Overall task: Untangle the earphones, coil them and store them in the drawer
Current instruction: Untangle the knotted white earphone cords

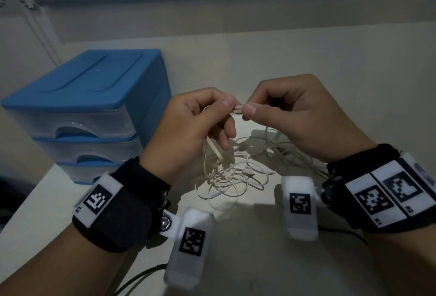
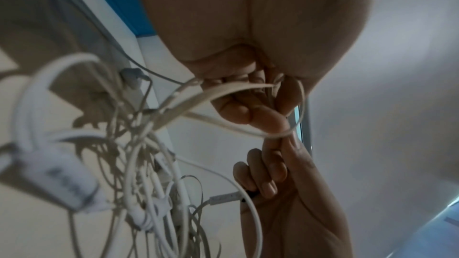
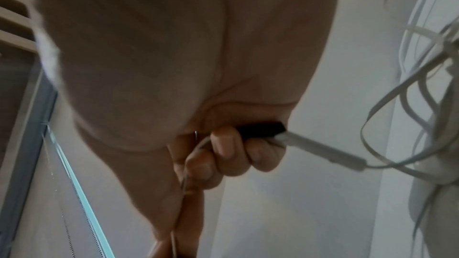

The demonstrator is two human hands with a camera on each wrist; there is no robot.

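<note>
Both hands were up over the table (image 1: 330,78), left hand (image 1: 188,130) and right hand (image 1: 299,121) each pinching the earphones (image 1: 232,177) cord to pull a strand free. Rest of the tangle sat below, drawer unit (image 1: 87,111) not opened yet

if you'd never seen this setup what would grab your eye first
First, the left hand and right hand meeting mid-frame, both pinching a flat pale cable above the table. Beneath them lies a tangled heap of white earphones. At the left stands a blue drawer unit, its clear drawers shut.
</note>
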